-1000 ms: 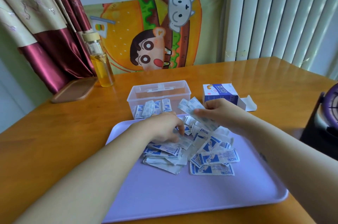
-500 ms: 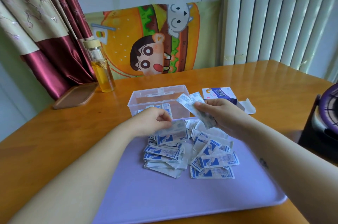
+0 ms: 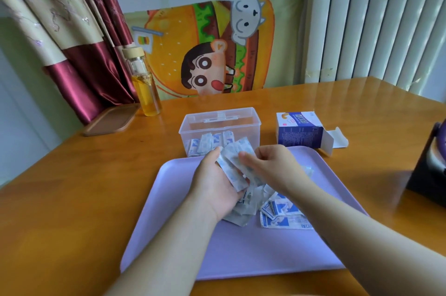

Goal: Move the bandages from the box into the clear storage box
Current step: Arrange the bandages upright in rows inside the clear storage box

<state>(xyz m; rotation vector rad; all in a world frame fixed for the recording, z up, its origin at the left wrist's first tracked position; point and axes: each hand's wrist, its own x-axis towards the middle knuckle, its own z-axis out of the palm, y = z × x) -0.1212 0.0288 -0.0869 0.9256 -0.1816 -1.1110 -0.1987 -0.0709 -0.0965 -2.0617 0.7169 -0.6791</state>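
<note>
Head: left hand (image 3: 217, 184), right hand (image 3: 274, 167) hold crinkly bandages (image 3: 235, 162) over smooth tray (image 3: 241, 254).

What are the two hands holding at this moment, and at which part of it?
A small bundle of bandages. The left hand has its grip around the lower half; the right hand holds the upper part with its fingertips.

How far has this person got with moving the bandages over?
Partly done. Some bandages already lie in the clear storage box, and the cardboard box lies open. The left hand and right hand hold a bunch together. A loose pile on the purple tray still has to go.
</note>
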